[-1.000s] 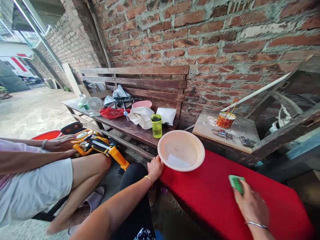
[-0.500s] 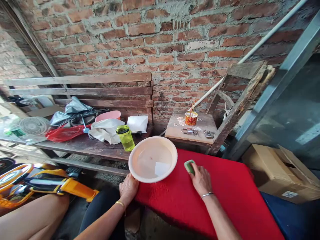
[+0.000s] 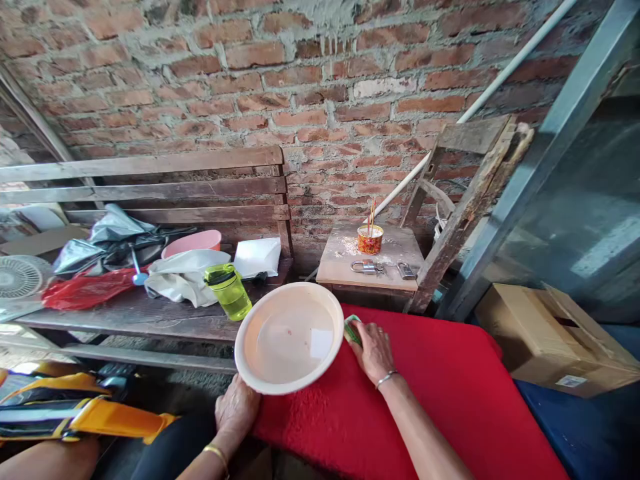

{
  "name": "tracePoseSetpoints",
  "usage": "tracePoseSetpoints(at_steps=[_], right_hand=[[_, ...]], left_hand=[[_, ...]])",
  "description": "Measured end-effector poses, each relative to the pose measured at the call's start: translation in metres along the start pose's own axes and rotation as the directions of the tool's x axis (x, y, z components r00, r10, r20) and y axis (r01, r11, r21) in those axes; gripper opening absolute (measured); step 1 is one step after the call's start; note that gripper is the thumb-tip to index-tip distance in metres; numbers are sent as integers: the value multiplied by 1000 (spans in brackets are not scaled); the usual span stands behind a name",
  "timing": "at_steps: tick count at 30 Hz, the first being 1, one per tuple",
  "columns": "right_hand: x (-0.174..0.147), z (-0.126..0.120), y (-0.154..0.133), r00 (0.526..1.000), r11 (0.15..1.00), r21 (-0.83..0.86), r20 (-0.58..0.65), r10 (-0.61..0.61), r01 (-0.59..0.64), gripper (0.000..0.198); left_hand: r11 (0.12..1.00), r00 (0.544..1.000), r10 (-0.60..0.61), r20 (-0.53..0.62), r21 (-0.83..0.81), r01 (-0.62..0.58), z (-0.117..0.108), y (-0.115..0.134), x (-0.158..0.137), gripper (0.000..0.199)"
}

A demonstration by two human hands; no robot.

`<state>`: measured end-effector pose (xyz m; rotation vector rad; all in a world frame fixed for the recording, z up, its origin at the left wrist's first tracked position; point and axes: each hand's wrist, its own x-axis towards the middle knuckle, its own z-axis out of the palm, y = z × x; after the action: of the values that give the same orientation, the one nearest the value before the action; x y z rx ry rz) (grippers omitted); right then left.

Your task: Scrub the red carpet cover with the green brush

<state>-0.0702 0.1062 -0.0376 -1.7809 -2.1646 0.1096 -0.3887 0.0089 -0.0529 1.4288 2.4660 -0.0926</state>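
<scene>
A pale plastic basin [image 3: 287,388] with water in it stands at the left end of a table spread with red cloth [image 3: 430,373]. My left hand [image 3: 237,407] is closed at the basin's near left rim, its fingertips hidden beneath. Between the fingers of my right hand [image 3: 374,350] is a small green sponge [image 3: 352,328], held just right of the basin, close to its rim and low over the cloth. The cloth near the front of the basin looks darker and rumpled.
Behind the basin, a wooden bench [image 3: 165,327] carries a green water bottle [image 3: 229,293], bags and a pink tub [image 3: 191,243]. A small stand [image 3: 337,267] holds a red tin [image 3: 370,241] and padlocks [image 3: 367,267]. A cardboard box [image 3: 550,347] sits at right.
My right hand has moved left with the sponge, up close to the basin's rim. My left hand stays at the basin. The view has swung a little to the right.
</scene>
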Motion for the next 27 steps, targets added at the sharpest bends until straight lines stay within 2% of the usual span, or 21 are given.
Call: tracePoseSetpoints(at_steps=[2,4,6,8,9,10,12,14,15,16,18,20,22,23,24,25,27], right_hand=[[10,7,-3,999,1000,-2,18,-28,28,40],[17,3,24,999,999,-49,33,22,-21,40],[19,-13,74,992,985,-121,27,127,-123,40],[12,-35,137,961,945,-181,1,277,-272,42],[5,-48,170,927,906,-201,-24,375,-372,45],[-6,-60,201,869,850,-192,-40,494,-491,48],[-34,-82,254,698,686,-139,-62,714,-714,55],[-67,-98,290,556,549,-89,-90,826,-831,62],[-83,-104,301,520,516,-68,-104,848,-854,65],[-98,-108,305,510,508,-50,-115,853,-860,68],[-122,-110,298,555,557,-16,-117,824,-830,68],[-137,-104,269,674,681,22,-123,728,-732,64],[-148,-90,221,828,843,72,-157,538,-533,58],[-153,-81,192,892,911,94,-182,413,-402,54],[-159,-70,162,937,959,109,-210,280,-262,51],[-165,-59,133,960,985,109,-231,155,-133,46],[-177,-39,86,965,998,57,-262,-21,37,42]], left_hand=[[1000,1000,-10,9,-2,10,0,0,2,43],[1000,1000,-17,7,-11,17,-1,0,2,43],[999,1000,-23,1,-22,23,-1,1,2,42],[999,1000,-17,-9,-35,17,-2,1,2,41],[999,1000,-16,-14,-43,15,-1,1,2,40],[998,1000,-18,-18,-53,17,-1,1,2,39],[997,999,-22,-27,-75,20,1,1,3,38],[995,999,-30,-43,-99,25,3,0,5,38],[993,998,-32,-53,-111,26,4,0,7,39],[992,997,-36,-63,-123,28,5,0,8,39],[989,996,-45,-77,-145,33,6,0,10,40],[986,995,-49,-82,-165,35,6,1,11,41],[984,995,-52,-82,-176,37,5,2,11,43],[983,995,-55,-82,-180,40,5,2,12,43],[982,995,-60,-82,-183,44,5,2,12,43],[981,995,-62,-83,-187,46,5,2,13,43],[980,993,-66,-94,-195,46,6,2,15,43]])
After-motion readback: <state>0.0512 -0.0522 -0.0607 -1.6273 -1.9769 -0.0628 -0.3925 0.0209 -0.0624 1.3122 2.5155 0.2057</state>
